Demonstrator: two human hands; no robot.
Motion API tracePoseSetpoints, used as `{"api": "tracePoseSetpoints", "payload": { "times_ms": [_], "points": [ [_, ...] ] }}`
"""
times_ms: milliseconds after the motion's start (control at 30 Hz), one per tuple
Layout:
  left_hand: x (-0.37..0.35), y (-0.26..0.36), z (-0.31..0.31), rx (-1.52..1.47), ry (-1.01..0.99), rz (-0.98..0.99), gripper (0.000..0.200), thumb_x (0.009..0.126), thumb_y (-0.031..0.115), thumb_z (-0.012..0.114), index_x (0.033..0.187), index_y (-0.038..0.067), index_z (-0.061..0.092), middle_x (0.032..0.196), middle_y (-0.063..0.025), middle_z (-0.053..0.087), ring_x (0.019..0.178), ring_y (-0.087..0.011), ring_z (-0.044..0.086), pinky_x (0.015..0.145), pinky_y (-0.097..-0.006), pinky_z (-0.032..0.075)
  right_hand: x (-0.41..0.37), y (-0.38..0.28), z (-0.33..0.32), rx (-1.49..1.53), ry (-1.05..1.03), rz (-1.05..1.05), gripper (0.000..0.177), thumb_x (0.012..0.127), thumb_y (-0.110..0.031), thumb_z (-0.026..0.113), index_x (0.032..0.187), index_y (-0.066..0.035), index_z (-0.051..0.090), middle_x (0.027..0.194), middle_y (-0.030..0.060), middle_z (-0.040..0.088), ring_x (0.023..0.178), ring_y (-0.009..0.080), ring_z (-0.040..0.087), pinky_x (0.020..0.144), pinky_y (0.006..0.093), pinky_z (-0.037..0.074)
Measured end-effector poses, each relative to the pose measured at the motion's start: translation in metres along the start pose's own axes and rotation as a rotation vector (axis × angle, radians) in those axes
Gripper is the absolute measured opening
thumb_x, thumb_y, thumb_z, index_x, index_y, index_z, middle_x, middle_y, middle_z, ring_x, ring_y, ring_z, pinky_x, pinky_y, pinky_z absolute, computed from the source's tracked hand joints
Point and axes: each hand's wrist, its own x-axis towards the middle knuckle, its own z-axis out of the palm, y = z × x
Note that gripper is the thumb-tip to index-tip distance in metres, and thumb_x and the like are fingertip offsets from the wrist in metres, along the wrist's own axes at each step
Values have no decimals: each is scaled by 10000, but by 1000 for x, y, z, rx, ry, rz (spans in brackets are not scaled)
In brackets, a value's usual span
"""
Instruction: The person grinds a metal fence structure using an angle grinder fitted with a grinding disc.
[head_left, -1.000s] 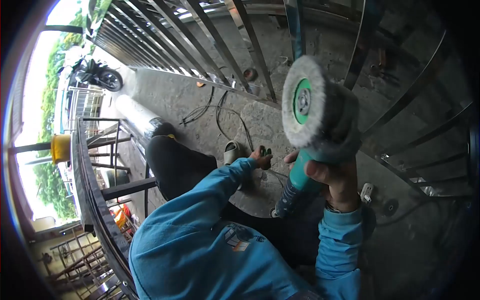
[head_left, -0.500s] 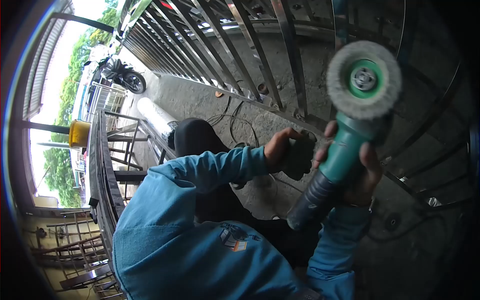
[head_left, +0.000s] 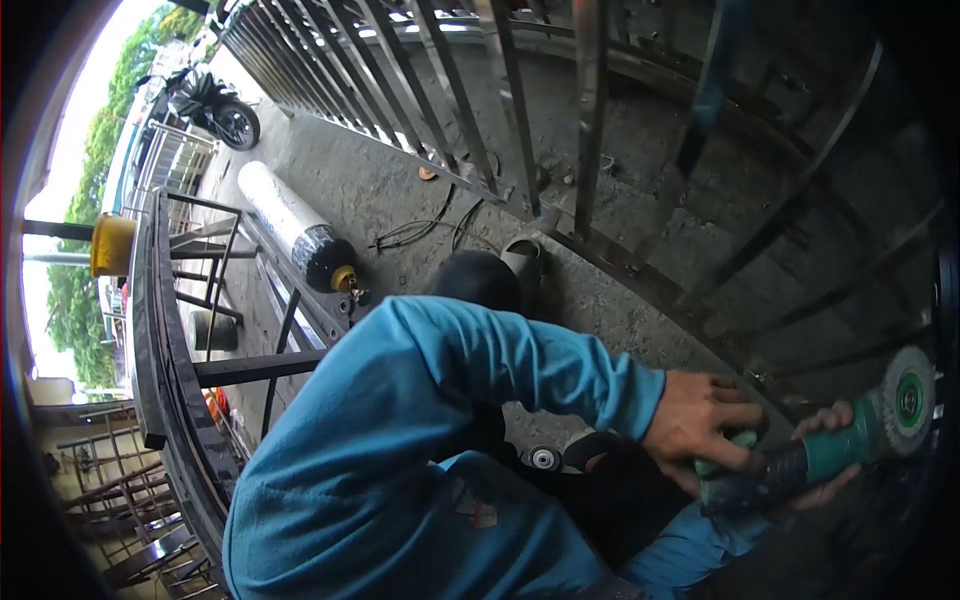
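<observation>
My right hand (head_left: 838, 482) is wrapped round the green front body of an angle grinder (head_left: 838, 440). A white, fluffy buffing wheel (head_left: 910, 398) is mounted on its head at the far right. My left hand (head_left: 702, 418) is at the grinder's dark rear end, with a green block (head_left: 738, 447) pinched between thumb and fingers. Part of the block is hidden behind the fingers. Both hands are low on the right, close over my dark trousers.
A barred metal gate (head_left: 515, 110) runs along the far side. A gas cylinder (head_left: 285, 212) lies on the concrete floor, near a cable (head_left: 420, 225) and a grey-green cup (head_left: 522, 258). Metal frames (head_left: 160, 320) stand at left with a yellow bucket (head_left: 112, 246). A motorbike (head_left: 215, 108) is farther off.
The grinder has moved down and right in my right hand, its wheel swinging to the right. My left hand, with the green block, has come across to the grinder's rear end. My view has shifted.
</observation>
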Motion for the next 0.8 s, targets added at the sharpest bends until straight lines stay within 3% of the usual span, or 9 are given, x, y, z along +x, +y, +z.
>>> {"api": "tracePoseSetpoints", "payload": {
  "times_ms": [100,167,200,333,367,433,533,733,800],
  "points": [
    [-1,-2,-3,-3,-84,-21,742,657,478,815,1263,157,531,1068,-178,539,823,-364,649,726,-512,548,0,-1,4,19,-288,243,710,903,-299,685,1339,64,259,1209,101,384,1140,226,483,970,344,472],
    [-6,-2,-7,25,-96,-43,748,653,487,817,1260,154,534,1076,-174,534,833,-369,649,741,-517,545,-10,8,6,-92,-23,158,632,909,-296,661,1315,45,317,1205,101,427,1038,179,490,908,328,481],
    [-8,-4,-8,45,-133,-59,754,649,496,819,1257,151,536,1083,-170,530,842,-374,649,756,-522,542,-14,14,5,-110,-33,172,632,909,-296,661,1315,45,317,1205,101,427,1038,179,490,908,328,481],
    [-37,-9,-20,172,-236,-162,799,673,612,751,1312,185,535,1173,-182,534,918,-373,657,782,-505,529,-38,67,18,-296,680,163,425,926,-332,576,1184,0,520,1066,82,565,981,199,554,898,343,480],
    [-45,-8,-20,157,-216,-151,799,673,612,751,1312,185,535,1173,-182,534,918,-373,657,782,-505,529,-45,73,2,-334,695,224,424,919,-346,584,1167,-5,540,1044,82,574,968,209,566,896,352,481],
    [-67,-3,-19,269,-556,-337,807,725,642,681,1357,163,536,1238,-175,542,921,-342,665,777,-499,504,-62,91,-10,-424,765,334,422,898,-365,612,1136,-19,572,1025,87,590,957,223,581,887,367,486],
    [-104,7,-21,288,-752,-390,811,778,610,651,1406,124,491,1242,-181,543,878,-297,674,721,-464,506,-92,136,-19,-437,932,497,401,854,-358,676,1083,-38,603,986,93,616,938,226,598,848,368,504],
    [-153,31,-19,84,-859,-583,866,860,665,544,1510,131,339,1183,-169,536,788,-329,677,716,-450,505,-141,168,-77,-55,1036,820,365,806,-275,746,1016,-14,601,910,107,641,828,251,651,792,371,549],
    [-154,33,-20,83,-912,-664,871,872,685,516,1519,136,323,1200,-164,532,799,-326,680,723,-448,504,-143,175,-71,38,1124,804,355,805,-255,745,1017,-12,595,903,111,640,827,254,653,781,375,551]
  ]
}}
